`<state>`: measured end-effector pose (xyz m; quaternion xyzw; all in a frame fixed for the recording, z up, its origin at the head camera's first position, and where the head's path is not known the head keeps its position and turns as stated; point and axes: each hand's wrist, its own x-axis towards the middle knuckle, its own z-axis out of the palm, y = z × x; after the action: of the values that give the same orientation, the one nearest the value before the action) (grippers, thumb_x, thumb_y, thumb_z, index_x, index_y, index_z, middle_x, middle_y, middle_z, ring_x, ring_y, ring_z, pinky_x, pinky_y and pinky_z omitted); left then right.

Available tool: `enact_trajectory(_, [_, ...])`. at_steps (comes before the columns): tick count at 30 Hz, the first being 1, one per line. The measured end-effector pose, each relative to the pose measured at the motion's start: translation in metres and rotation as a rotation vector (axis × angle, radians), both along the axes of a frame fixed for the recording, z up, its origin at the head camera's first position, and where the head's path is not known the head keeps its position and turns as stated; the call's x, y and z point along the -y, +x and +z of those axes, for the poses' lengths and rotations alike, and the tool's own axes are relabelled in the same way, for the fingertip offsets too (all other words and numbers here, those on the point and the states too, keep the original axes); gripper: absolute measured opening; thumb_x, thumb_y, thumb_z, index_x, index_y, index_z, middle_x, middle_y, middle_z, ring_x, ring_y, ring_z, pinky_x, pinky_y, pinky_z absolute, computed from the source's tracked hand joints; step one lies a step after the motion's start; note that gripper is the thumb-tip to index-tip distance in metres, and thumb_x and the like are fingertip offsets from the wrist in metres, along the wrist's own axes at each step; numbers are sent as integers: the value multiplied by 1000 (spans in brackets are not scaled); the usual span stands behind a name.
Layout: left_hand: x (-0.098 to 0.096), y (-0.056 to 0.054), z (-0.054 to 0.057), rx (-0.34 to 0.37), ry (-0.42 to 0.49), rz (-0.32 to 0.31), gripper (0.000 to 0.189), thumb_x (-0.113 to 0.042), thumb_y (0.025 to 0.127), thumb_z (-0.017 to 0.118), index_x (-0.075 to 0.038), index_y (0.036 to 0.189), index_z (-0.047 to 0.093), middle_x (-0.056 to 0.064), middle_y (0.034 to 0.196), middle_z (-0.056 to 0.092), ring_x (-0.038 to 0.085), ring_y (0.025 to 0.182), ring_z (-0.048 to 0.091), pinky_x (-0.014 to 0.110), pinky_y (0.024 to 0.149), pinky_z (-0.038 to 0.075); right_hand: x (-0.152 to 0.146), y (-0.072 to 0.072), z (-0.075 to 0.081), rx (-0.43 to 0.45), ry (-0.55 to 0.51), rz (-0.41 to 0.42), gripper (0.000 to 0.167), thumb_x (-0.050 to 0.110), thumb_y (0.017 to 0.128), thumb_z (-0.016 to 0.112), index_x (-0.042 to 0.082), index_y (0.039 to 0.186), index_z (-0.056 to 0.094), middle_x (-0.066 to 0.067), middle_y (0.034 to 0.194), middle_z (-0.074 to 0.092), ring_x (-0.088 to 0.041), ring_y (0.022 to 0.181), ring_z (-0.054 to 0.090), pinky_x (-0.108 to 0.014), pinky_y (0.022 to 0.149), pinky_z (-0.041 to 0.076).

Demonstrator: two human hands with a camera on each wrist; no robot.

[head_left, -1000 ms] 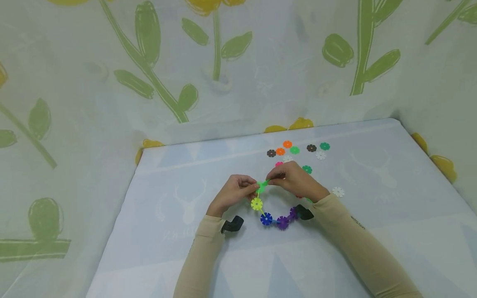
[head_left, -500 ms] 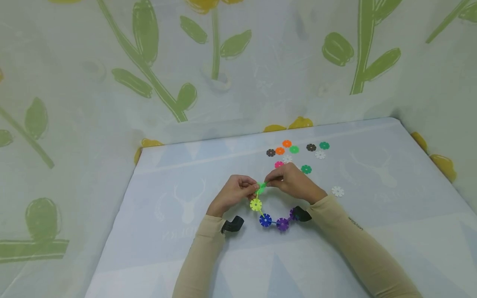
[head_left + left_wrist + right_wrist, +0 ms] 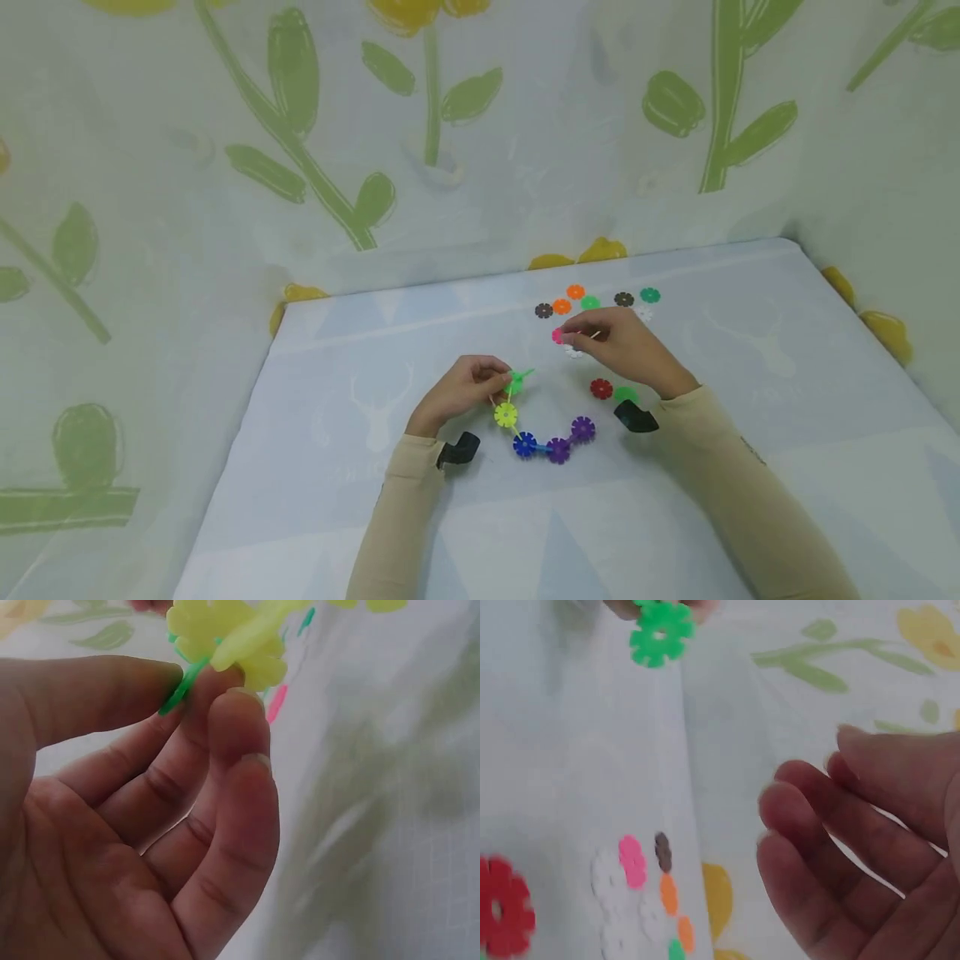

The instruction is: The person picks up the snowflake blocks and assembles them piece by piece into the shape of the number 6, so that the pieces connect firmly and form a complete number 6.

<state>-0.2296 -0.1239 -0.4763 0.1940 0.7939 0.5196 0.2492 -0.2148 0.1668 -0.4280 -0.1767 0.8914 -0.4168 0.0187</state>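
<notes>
A left hand [image 3: 459, 397] pinches a green disc [image 3: 184, 688], one end of a linked chain [image 3: 525, 444] — the right hand [image 3: 630, 346], fingers loosely parted, holds nothing near loose discs [image 3: 562, 307] on the table [image 3: 300, 467].

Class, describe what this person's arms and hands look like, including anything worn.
The long, beige fabric left sleeve and right sleeve match; a dark marking, too small to read, runs along the right one. A black, angular left wrist fitting and a similar right wrist fitting show too. The left hand and right hand are gloveless, with no rings visible on the fingers.
</notes>
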Motion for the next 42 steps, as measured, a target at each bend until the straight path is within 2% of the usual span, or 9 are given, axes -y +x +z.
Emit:
enact_trajectory(4, [2, 0, -2, -27, -15, -21, 25, -16, 105, 59, 2, 121, 68, 15, 94, 74, 12, 77, 66, 28, 74, 57, -24, 8, 5, 3, 20, -75, 22, 17, 99, 71, 6, 117, 76, -13, 107, 77, -27, 93, 69, -27, 79, 58])
enact_trajectory(9, [5, 0, -2, -46, -15, -19, 24, -14, 105, 58, 3, 119, 67, 15, 93, 74, 13, 76, 66, 28, 72, 57, -45, 21, -1, 47, 127, -108, 23, 21, 99, 70, 7, 117, 76, -8, 105, 77, -22, 94, 66, -32, 81, 55])
enact_trajectory(16, [5, 0, -2, -30, 18, -33, 24, -14, 106, 57, 3, 122, 65, 14, 93, 73, 15, 78, 66, 28, 73, 57, -57, 37, -26, 177, 229, -87, 30, 21, 94, 75, 4, 119, 73, -4, 96, 69, -20, 90, 59, -29, 72, 52])
enact_trajectory(21, [5, 1, -1, -24, 19, -33, 26, -16, 106, 56, 2, 122, 64, 15, 94, 73, 16, 79, 66, 28, 74, 57, -56, 46, -39, 216, 259, -58, 36, 19, 88, 82, 3, 118, 71, -3, 96, 65, -19, 91, 56, -31, 78, 52])
enact_trajectory(24, [4, 2, -1, -22, 12, -22, 27, -20, 106, 57, 1, 121, 65, 14, 95, 72, 16, 80, 66, 29, 74, 56, -53, 48, -41, 223, 267, -68, 33, 16, 86, 83, 3, 114, 70, -5, 96, 64, -21, 92, 56, -34, 81, 53])
enact_trajectory(30, [-2, 3, -4, -13, 1, 20, 30, -28, 105, 61, -2, 119, 67, 13, 103, 73, 16, 88, 68, 30, 77, 58, -50, 48, -41, 253, 257, -92, 27, 12, 86, 82, 2, 106, 66, -7, 96, 65, -22, 90, 57, -36, 81, 55])
enact_trajectory(35, [-4, 3, -5, 19, 3, 58, 32, -31, 103, 64, -3, 117, 67, 15, 109, 76, 15, 89, 70, 32, 81, 60, -53, 43, -39, 201, 201, -71, 15, 10, 91, 75, 5, 100, 65, -5, 90, 66, -18, 83, 57, -29, 73, 52])
enact_trajectory(38, [-4, 3, -5, 43, 20, 82, 31, -31, 102, 66, -2, 115, 67, 17, 110, 77, 16, 87, 72, 33, 85, 60, -49, 35, -31, 193, 128, -70, 13, 12, 95, 73, 5, 102, 66, -6, 88, 69, -17, 78, 60, -26, 68, 53])
enact_trajectory(42, [-4, 3, -7, 77, 72, 102, 28, -29, 101, 68, -3, 111, 67, 17, 110, 79, 15, 92, 74, 34, 88, 61, -34, 22, -20, 205, 21, -67, 22, 17, 97, 71, 1, 112, 68, -11, 89, 74, -19, 75, 66, -28, 69, 56])
